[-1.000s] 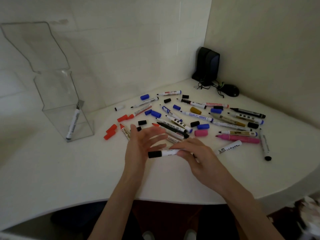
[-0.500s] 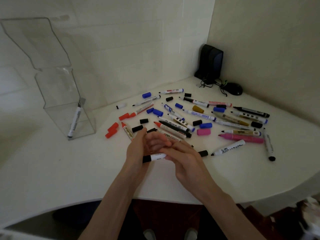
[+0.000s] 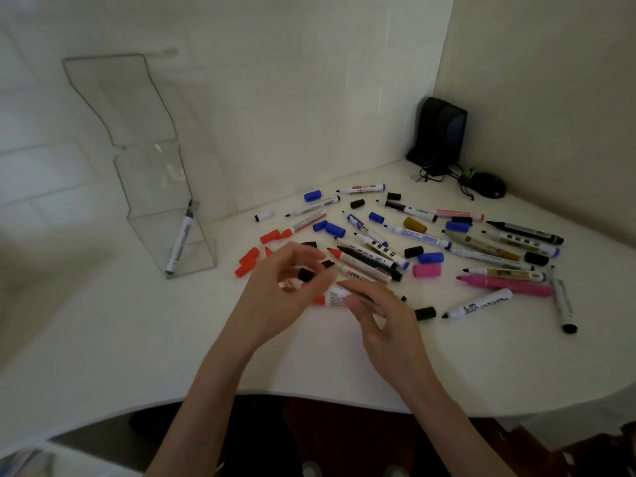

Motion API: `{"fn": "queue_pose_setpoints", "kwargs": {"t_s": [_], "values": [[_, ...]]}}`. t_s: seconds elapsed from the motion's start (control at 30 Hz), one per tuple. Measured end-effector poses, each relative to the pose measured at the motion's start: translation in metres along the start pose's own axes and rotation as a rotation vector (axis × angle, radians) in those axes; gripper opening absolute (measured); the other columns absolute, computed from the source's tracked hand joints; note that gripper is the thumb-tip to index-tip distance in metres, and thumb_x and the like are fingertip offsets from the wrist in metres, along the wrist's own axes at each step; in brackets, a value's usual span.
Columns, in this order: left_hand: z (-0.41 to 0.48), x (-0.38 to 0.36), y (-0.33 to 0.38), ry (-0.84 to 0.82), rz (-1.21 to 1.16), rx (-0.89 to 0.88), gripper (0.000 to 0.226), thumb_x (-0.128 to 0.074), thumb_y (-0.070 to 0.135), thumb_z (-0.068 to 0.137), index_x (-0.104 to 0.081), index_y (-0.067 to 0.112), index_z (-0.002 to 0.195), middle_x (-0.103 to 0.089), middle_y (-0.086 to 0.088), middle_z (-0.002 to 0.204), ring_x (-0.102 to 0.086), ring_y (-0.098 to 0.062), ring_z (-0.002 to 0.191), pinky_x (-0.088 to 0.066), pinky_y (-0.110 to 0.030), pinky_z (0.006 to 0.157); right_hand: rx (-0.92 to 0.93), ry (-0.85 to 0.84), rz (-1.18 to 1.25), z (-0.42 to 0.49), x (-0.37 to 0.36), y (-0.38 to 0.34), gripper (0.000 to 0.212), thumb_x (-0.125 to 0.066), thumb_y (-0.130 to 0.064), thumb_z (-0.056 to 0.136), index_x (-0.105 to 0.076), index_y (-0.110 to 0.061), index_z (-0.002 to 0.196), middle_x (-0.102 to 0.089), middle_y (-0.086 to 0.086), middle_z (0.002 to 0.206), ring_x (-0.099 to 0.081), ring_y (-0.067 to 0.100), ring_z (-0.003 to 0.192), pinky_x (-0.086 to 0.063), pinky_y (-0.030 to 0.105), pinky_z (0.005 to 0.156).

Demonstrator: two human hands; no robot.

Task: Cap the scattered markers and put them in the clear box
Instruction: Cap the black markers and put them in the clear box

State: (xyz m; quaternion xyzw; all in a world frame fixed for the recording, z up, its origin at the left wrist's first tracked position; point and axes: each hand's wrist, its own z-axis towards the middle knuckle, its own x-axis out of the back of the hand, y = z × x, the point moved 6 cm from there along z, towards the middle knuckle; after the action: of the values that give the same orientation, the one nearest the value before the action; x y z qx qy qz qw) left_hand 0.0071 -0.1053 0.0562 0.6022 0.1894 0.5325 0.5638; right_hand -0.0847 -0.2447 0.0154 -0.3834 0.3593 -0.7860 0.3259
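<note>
A black cap [image 3: 305, 274] is pinched in the left hand [image 3: 285, 290] fingers, and a marker [image 3: 339, 299] is gripped by the right hand [image 3: 382, 315] fingers. Scattered markers [image 3: 430, 239] lie on the desk [image 3: 137, 339] beyond the fingers; the box [image 3: 165, 215] stands well to their left.

Clear box [image 3: 165, 215]: transparent glossy plastic. Table [image 3: 103, 339]: smooth, matt white. Markers [image 3: 509, 287]: smooth plastic barrels with printed labels.

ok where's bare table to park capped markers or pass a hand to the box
Bare table runs from the clear box along the near edge, left of the left hand. Another free patch lies near the right hand, below the pink marker. The marker pile behind both hands is crowded.
</note>
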Motion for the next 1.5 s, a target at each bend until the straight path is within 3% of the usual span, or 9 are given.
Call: {"fn": "queue_pose_setpoints", "kwargs": {"t_s": [0.1,0.23,0.47,0.67,0.83,1.0,1.17,1.37,1.5], "values": [[-0.015,0.006,-0.011,0.009,-0.083,0.01,0.019,-0.076,0.015,0.089,-0.072,0.019,0.107,-0.075,0.009,0.099,-0.075,-0.01,0.083,-0.06,-0.023,0.07,-0.004,-0.027,0.038,0.001,-0.004,-0.003,0.027,-0.06,-0.02,0.098,-0.064,-0.041,0.115,-0.064,-0.036,0.108,-0.059,-0.008,0.106,-0.042,0.007,0.085],[-0.012,0.029,-0.011,0.127,-0.181,-0.017,0.017,-0.074,0.006,0.09,-0.073,0.013,0.106,-0.076,0.003,0.097,-0.076,-0.015,0.084,-0.059,-0.023,0.068,0.006,-0.098,-0.057,-0.001,-0.019,-0.001,0.033,-0.063,-0.036,0.095,-0.06,-0.038,0.127,-0.061,-0.026,0.114,-0.059,0.0,0.104,-0.046,0.013,0.08],[0.0,0.102,0.01,0.37,-0.207,-0.111,0.029,-0.07,0.008,0.094,-0.066,0.014,0.122,-0.079,0.0,0.103,-0.075,-0.01,0.095,-0.059,-0.022,0.076,0.092,-0.297,-0.344,-0.006,-0.067,-0.011,0.017,-0.06,-0.047,0.091,-0.049,-0.035,0.085,-0.051,-0.009,0.067,-0.052,0.009,0.065,-0.04,0.017,0.058],[0.007,0.165,0.014,0.597,-0.204,-0.194,0.03,-0.069,0.003,0.094,-0.059,0.001,0.122,-0.076,-0.008,0.109,-0.075,-0.019,0.101,-0.061,-0.028,0.078,0.293,-0.297,-0.627,0.002,-0.094,-0.019,0.02,-0.047,-0.043,0.096,-0.049,-0.027,0.085,-0.054,-0.009,0.071,-0.053,0.01,0.062,-0.04,0.028,0.051],[0.017,0.204,0.014,0.684,-0.113,-0.243,0.028,-0.071,0.015,0.092,-0.064,0.014,0.12,-0.071,-0.017,0.117,-0.074,-0.028,0.104,-0.062,-0.035,0.084,0.321,-0.275,-0.623,0.002,-0.094,-0.017,0.02,-0.045,-0.04,0.097,-0.051,-0.023,0.087,-0.057,-0.006,0.074,-0.054,0.014,0.064,-0.043,0.033,0.051],[0.03,0.227,0.02,0.737,-0.02,-0.282,0.032,-0.067,0.021,0.09,-0.065,0.018,0.122,-0.072,-0.008,0.117,-0.072,-0.008,0.097,-0.058,-0.025,0.085,0.324,-0.27,-0.629,0.001,-0.096,-0.016,0.02,-0.045,-0.04,0.097,-0.05,-0.024,0.088,-0.056,-0.006,0.076,-0.055,0.016,0.066,-0.045,0.035,0.052],[0.042,0.239,0.017,0.826,-0.027,-0.305,0.03,-0.063,0.017,0.09,-0.063,0.022,0.12,-0.071,-0.007,0.118,-0.07,-0.006,0.101,-0.056,-0.024,0.085,0.321,-0.266,-0.636,0.002,-0.096,-0.017,0.019,-0.046,-0.039,0.097,-0.05,-0.023,0.088,-0.055,-0.006,0.075,-0.054,0.015,0.064,-0.043,0.033,0.051],[0.066,0.225,-0.003,0.672,0.329,-0.157,0.025,-0.069,0.022,0.093,-0.062,0.032,0.115,-0.072,0.0,0.105,-0.071,-0.012,0.088,-0.054,-0.016,0.074,0.322,-0.263,-0.634,0.001,-0.095,-0.018,0.018,-0.044,-0.039,0.098,-0.049,-0.024,0.089,-0.054,-0.007,0.075,-0.051,0.014,0.063,-0.043,0.033,0.051],[0.08,0.219,-0.02,0.564,0.527,0.027,0.019,-0.073,0.02,0.09,-0.069,0.022,0.109,-0.073,0.0,0.098,-0.07,-0.018,0.086,-0.054,-0.028,0.082,0.316,-0.264,-0.633,0.001,-0.095,-0.019,0.019,-0.044,-0.039,0.098,-0.049,-0.023,0.089,-0.054,-0.007,0.075,-0.05,0.014,0.063,-0.045,0.034,0.051]]}}
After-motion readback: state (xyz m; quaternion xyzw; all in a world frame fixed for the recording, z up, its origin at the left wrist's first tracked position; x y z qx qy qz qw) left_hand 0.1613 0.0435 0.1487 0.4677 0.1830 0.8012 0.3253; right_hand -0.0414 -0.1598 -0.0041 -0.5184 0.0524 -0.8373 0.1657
